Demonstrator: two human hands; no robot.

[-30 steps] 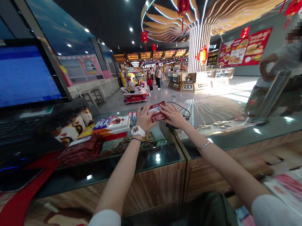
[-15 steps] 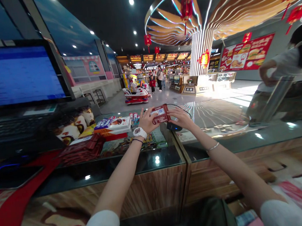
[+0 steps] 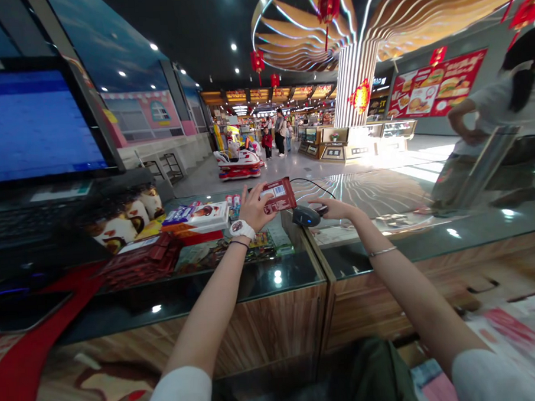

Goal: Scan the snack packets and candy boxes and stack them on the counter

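My left hand holds up a small dark-red packet with a white barcode label facing me, above the glass counter. My right hand reaches out over the counter to a black corded scanner; its fingers touch the scanner's far end, and I cannot see whether they grip it. The scanner's cable loops away behind the packet. A white watch sits on my left wrist and a thin bracelet on my right.
A blue monitor and keyboard stand at the left, with snack bags and flat boxes beside them. A person in a white top leans on the counter at the right. Shoppers and a kiddie ride stand in the mall hall beyond.
My right hand let go of the red packet and moved right onto the black scanner. My left hand kept the packet and lifted it slightly, label toward me.
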